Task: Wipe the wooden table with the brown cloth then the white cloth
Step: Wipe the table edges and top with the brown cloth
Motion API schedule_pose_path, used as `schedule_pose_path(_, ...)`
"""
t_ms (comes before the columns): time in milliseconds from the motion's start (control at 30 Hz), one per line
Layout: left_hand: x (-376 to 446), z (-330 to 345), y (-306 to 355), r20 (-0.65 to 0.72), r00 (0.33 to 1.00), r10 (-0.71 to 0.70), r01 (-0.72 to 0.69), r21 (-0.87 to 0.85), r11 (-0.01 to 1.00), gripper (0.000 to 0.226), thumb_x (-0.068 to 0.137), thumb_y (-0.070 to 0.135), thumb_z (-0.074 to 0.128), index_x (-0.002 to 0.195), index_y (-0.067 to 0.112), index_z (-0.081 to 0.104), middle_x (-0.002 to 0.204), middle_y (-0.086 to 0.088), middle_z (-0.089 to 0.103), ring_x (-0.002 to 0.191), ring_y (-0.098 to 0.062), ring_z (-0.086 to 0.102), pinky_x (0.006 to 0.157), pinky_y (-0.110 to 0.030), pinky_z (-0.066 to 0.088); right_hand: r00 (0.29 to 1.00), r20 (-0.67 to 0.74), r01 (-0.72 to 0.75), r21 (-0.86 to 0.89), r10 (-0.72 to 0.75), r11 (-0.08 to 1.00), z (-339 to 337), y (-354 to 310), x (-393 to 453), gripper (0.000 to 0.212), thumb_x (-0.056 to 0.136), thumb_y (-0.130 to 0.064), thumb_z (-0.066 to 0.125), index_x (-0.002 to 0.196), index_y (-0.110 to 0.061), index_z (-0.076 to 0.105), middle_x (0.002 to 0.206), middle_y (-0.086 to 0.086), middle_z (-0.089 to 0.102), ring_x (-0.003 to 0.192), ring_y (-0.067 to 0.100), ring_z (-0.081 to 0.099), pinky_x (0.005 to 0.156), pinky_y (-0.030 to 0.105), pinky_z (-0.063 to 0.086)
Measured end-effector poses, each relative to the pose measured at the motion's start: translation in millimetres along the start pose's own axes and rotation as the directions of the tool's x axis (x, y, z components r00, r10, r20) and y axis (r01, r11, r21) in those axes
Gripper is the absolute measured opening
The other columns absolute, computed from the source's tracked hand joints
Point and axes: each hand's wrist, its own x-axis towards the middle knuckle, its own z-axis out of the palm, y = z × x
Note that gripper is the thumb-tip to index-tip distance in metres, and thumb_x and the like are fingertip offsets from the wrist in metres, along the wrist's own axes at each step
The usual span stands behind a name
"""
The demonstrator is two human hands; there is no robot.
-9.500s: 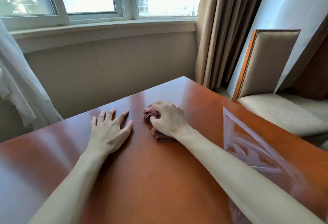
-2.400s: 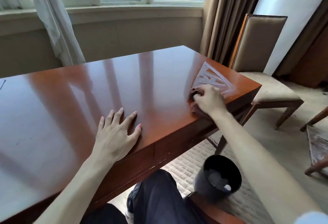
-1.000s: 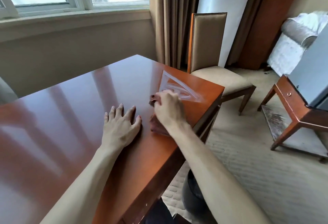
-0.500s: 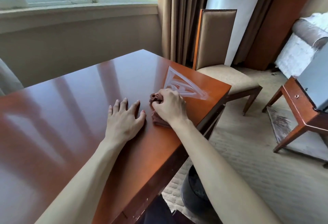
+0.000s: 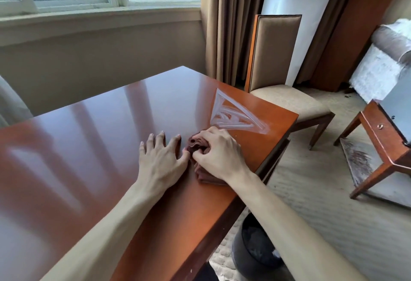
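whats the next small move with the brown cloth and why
Probably slide the right hand, which grips the cloth, forward and right over the white streaks near the table corner: they are still unwiped, just beyond it.

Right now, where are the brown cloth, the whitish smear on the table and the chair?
brown cloth (image 5: 196, 144): head view, bunched folds showing beside the fingers.
whitish smear (image 5: 231, 117): head view, middle of the triangular streaks.
chair (image 5: 277, 45): head view, padded backrest.
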Motion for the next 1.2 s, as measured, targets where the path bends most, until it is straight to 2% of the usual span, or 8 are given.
schedule_pose_path(133, 34, -7, -3, -0.024, 0.998, 0.051, -0.051, 0.002, 0.999, 0.053, 0.096, 0.056, 0.036, 0.144, 0.037, 0.046, 0.160, -0.008, 0.031, 0.151, -0.033, 0.017, 0.123, -0.052, 0.009, 1.000, -0.008, -0.026, 0.021, 0.026, 0.999, 13, 11, 66, 0.044, 0.085, -0.039, 0.062, 0.128, -0.035, 0.068, 0.130, -0.006, 0.066, 0.122, 0.024, 0.058, 0.099, 0.037, 0.050)
schedule_pose_path(300, 78, 4, -25, -0.025, 0.999, -0.022, 0.021, -0.027, 0.999, 0.060, 0.097, 0.056, 0.030, 0.154, 0.037, 0.031, 0.165, -0.002, 0.023, 0.153, -0.031, 0.011, 0.124, -0.049, 0.007, 0.988, -0.069, -0.141, -0.054, 0.137, 0.989, 39, 43, 166, 0.029, 0.087, -0.034, 0.056, 0.108, -0.025, 0.074, 0.113, 0.006, 0.071, 0.104, 0.035, 0.064, 0.083, 0.040, 0.056)
schedule_pose_path(467, 82, 15, -24, -0.078, 0.996, -0.052, 0.051, -0.013, 0.999, 0.071, 0.089, 0.061, 0.015, 0.156, 0.038, 0.026, 0.166, 0.002, 0.018, 0.153, -0.027, 0.008, 0.125, -0.044, 0.004, 0.960, -0.149, -0.252, -0.080, 0.239, 0.964, 54, 79, 272, 0.024, 0.085, -0.031, 0.058, 0.100, -0.023, 0.075, 0.107, 0.009, 0.073, 0.104, 0.038, 0.064, 0.079, 0.035, 0.051)
schedule_pose_path(567, 83, 14, -26, -0.087, 0.994, -0.059, 0.058, -0.015, 0.998, 0.071, 0.089, 0.061, 0.014, 0.156, 0.039, 0.025, 0.166, 0.002, 0.017, 0.154, -0.026, 0.006, 0.125, -0.043, 0.003, 0.951, -0.147, -0.288, -0.088, 0.273, 0.954, 60, 86, 297, 0.024, 0.085, -0.028, 0.059, 0.100, -0.022, 0.076, 0.107, 0.011, 0.072, 0.105, 0.039, 0.063, 0.081, 0.036, 0.051)
schedule_pose_path(667, 81, 12, -26, -0.063, 0.997, -0.054, 0.053, -0.017, 0.998, 0.070, 0.091, 0.061, 0.017, 0.156, 0.038, 0.027, 0.166, 0.001, 0.018, 0.154, -0.027, 0.007, 0.125, -0.045, 0.003, 0.952, -0.154, -0.281, -0.107, 0.263, 0.954, 57, 76, 267, 0.024, 0.085, -0.026, 0.056, 0.098, -0.021, 0.076, 0.107, 0.010, 0.071, 0.105, 0.039, 0.061, 0.082, 0.037, 0.051)
schedule_pose_path(900, 80, 6, -26, -0.015, 0.999, -0.041, 0.040, -0.028, 0.999, 0.061, 0.098, 0.057, 0.029, 0.155, 0.035, 0.031, 0.165, -0.006, 0.022, 0.152, -0.032, 0.012, 0.124, -0.048, 0.007, 0.991, -0.041, -0.132, -0.094, 0.129, 0.987, 30, 1, 97, 0.020, 0.089, -0.027, 0.056, 0.093, -0.018, 0.073, 0.107, 0.006, 0.073, 0.103, 0.035, 0.060, 0.082, 0.040, 0.053)
schedule_pose_path(1067, 79, 3, -28, 0.011, 0.999, -0.033, 0.033, -0.024, 0.999, 0.059, 0.099, 0.055, 0.033, 0.153, 0.032, 0.035, 0.164, -0.008, 0.024, 0.151, -0.035, 0.016, 0.123, -0.050, 0.010, 0.989, -0.115, -0.109, -0.089, 0.098, 0.990, 32, -63, -12, 0.035, 0.094, -0.033, 0.043, 0.103, -0.023, 0.075, 0.113, -0.003, 0.070, 0.104, 0.028, 0.055, 0.091, 0.040, 0.049)
schedule_pose_path(1200, 76, 3, -28, 0.002, 1.000, -0.031, 0.031, -0.031, 0.999, 0.059, 0.098, 0.054, 0.032, 0.153, 0.032, 0.036, 0.164, -0.008, 0.024, 0.152, -0.034, 0.016, 0.124, -0.050, 0.010, 0.993, -0.111, -0.041, -0.055, 0.034, 0.998, 9, -38, -45, 0.032, 0.092, -0.032, 0.052, 0.113, -0.033, 0.075, 0.124, -0.012, 0.068, 0.110, 0.022, 0.056, 0.092, 0.035, 0.050)
